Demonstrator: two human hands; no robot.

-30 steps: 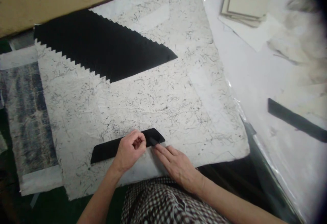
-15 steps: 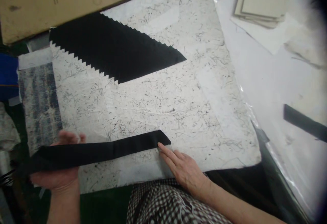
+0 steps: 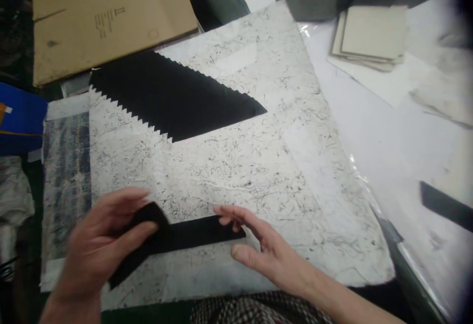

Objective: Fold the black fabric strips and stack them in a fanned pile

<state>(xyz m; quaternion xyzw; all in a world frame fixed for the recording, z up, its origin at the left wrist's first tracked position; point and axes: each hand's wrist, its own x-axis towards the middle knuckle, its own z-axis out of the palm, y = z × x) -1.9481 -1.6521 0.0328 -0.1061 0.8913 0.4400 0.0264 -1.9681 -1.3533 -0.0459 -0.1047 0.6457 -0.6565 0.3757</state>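
Note:
A long black fabric strip (image 3: pixel 192 235) lies across the near part of a white speckled sheet (image 3: pixel 258 166). My left hand (image 3: pixel 99 245) pinches the strip's left part between thumb and fingers and folds it over, so the strip bends there. My right hand (image 3: pixel 266 250) hovers over the strip's right end with its fingers spread, the fingertips touching or just above the cloth. A stack of black fabric pieces with a zigzag edge (image 3: pixel 170 97) is fanned out farther back on the sheet.
A brown cardboard box (image 3: pixel 107 18) lies at the back left, a blue thing (image 3: pixel 18 122) at the left edge. A stack of beige boards (image 3: pixel 369 33) sits at the back right on clear plastic. Another black strip (image 3: pixel 443 205) lies at the right.
My left hand came back in from the far left, folding the strip's left part over. My right hand lifted its fingers off the strip's end and spread them. The view tilted upward.

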